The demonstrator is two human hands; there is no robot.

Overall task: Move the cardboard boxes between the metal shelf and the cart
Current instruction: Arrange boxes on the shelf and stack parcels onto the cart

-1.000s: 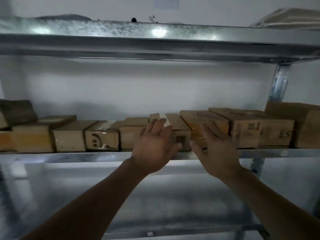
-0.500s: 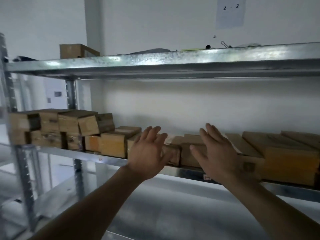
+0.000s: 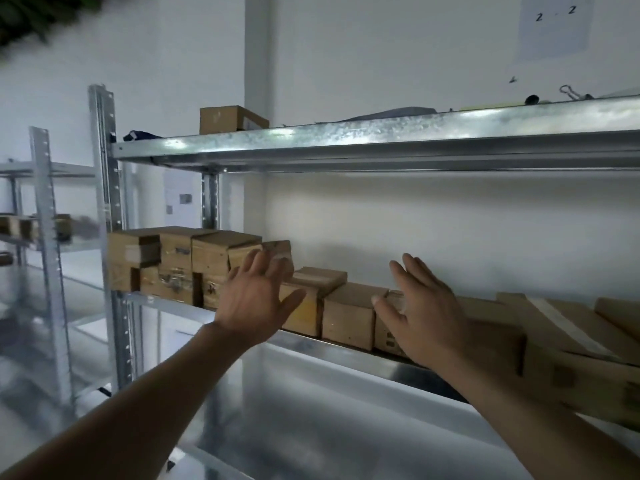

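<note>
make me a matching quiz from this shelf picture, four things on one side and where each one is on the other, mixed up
1 left hand
2 lone cardboard box
3 binder clip
4 paper sheet

a right end of top shelf
b stuck on wall
c left end of top shelf
d raised in front of middle-shelf boxes

Pairs: 1-d, 2-c, 3-a, 4-b

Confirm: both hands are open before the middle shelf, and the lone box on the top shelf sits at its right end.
No. The head view shows the lone box near the left end of the top shelf. The left hand and right hand are open, as stated.
</note>
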